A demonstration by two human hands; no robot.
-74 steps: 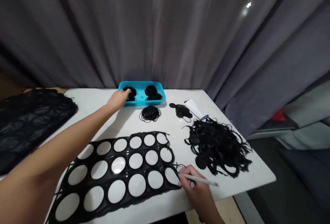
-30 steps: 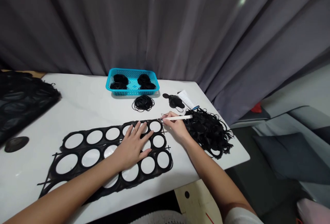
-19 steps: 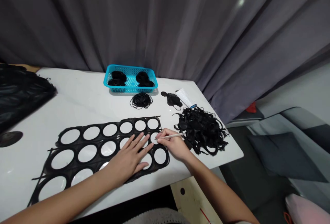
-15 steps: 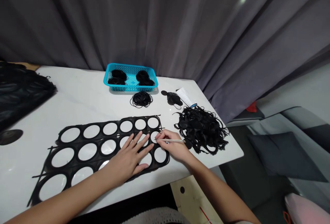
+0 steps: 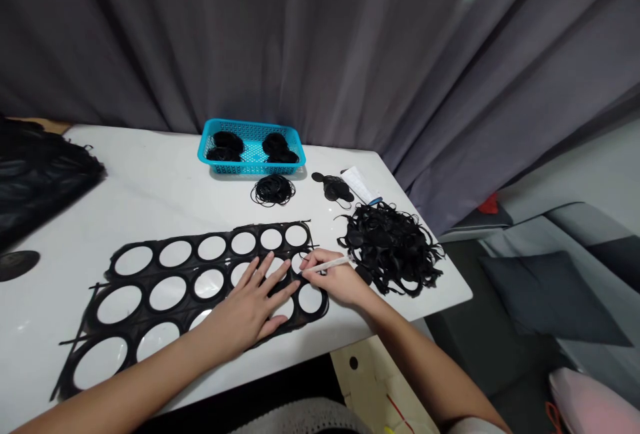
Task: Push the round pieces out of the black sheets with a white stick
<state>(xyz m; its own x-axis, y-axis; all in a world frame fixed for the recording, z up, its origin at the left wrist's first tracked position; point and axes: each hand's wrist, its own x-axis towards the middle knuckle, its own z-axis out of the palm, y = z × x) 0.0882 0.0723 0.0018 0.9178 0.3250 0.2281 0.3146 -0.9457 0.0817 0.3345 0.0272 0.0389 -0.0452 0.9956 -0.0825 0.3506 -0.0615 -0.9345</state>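
A thin black sheet (image 5: 187, 273) with rows of round holes lies flat on the white table. My left hand (image 5: 255, 304) rests on its right half, palm down with fingers spread. My right hand (image 5: 333, 277) pinches a slim, pale, pen-like tool (image 5: 327, 265) at the sheet's right end, by a hole in the middle row. The tool's tip is hidden by my fingers, and a thin black loop shows there. Just right of that hand is a heap of curled black scraps (image 5: 393, 247).
A blue basket (image 5: 253, 169) holding black ring bundles stands at the back. Before it lies a bundle of thin black rings (image 5: 273, 190). Black discs (image 5: 336, 189) and a white slip (image 5: 361, 185) lie right of it. A black stack (image 5: 40, 177) and a disc (image 5: 19, 265) are at left.
My right hand has tilted the tool so its rear end points higher. A thin black loop now shows at my right fingertips. My left hand keeps its place on the sheet.
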